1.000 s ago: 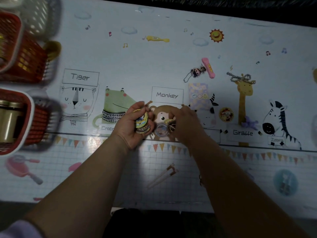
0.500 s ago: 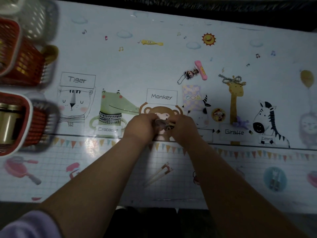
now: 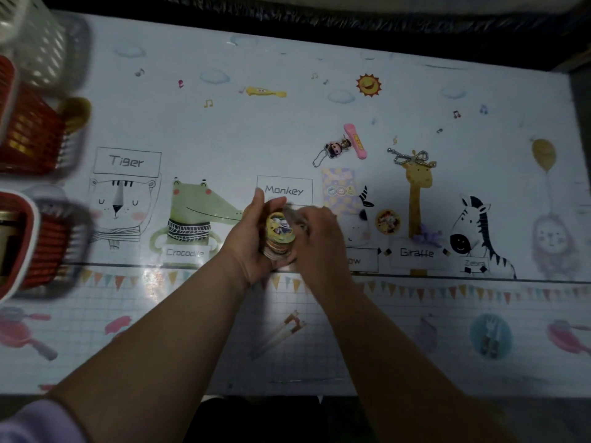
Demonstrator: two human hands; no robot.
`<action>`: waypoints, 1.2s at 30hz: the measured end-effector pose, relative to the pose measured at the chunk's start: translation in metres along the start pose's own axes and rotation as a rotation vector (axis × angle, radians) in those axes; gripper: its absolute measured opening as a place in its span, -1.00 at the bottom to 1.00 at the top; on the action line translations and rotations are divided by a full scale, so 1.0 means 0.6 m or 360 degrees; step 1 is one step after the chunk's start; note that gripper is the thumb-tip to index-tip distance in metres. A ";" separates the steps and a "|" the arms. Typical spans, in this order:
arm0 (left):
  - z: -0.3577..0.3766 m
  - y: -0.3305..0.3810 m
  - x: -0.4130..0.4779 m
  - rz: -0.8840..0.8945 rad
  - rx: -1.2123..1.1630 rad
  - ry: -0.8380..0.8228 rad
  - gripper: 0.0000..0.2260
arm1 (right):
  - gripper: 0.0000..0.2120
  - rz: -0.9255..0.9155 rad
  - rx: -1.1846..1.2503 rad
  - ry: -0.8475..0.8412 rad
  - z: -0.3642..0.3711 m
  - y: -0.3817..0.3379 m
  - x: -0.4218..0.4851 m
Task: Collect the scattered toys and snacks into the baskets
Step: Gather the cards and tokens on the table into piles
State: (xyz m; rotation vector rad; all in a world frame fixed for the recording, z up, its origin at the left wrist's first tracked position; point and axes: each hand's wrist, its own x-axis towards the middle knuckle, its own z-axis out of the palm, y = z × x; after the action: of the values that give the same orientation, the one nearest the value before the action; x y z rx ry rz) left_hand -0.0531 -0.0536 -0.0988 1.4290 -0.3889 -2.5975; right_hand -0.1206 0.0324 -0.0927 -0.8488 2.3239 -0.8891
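Badge stack (image 3: 279, 233) in curled left grip (image 3: 252, 243)

Table cover (image 3: 256, 139) w/ printed name tags: Tiger (image 3: 127, 161), Crocodile (image 3: 185, 252), Monkey (image 3: 284, 190), Giraffe (image 3: 416, 252), Zebra (image 3: 474, 263) (faint), partial "ow" (image 3: 355, 260)

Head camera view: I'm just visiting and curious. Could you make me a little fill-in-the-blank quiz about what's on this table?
1. The stack of discs sits cupped in the person's ___ hand.
2. The bead bow lies on the head of the printed ___.
3. The toy beside the doll is coloured ___.

Missing words: left; giraffe; pink.
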 end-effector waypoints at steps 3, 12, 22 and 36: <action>0.008 -0.001 0.000 0.0043 -0.0154 -0.0082 -0.60 | -0.63 -0.0170 0.0047 -0.0148 0.010 -0.025 -0.007; 0.007 0.015 0.008 -0.0063 -0.0508 -0.0252 -0.82 | -0.39 0.0497 -0.0544 0.0189 -0.050 0.038 0.113; 0.009 0.036 -0.008 0.0080 -0.0493 -0.0091 -0.73 | -0.17 0.1038 -0.0308 -0.0096 -0.059 0.031 0.150; 0.031 0.147 -0.102 0.0800 -0.0811 0.0660 -0.69 | -0.78 0.1127 0.1677 -0.0602 -0.059 -0.208 0.094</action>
State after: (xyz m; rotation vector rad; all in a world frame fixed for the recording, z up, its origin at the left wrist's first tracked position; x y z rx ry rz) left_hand -0.0355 -0.1192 -0.0135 1.4016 -0.0135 -1.7779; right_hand -0.1353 -0.0669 0.0072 0.2339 1.3213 -1.2422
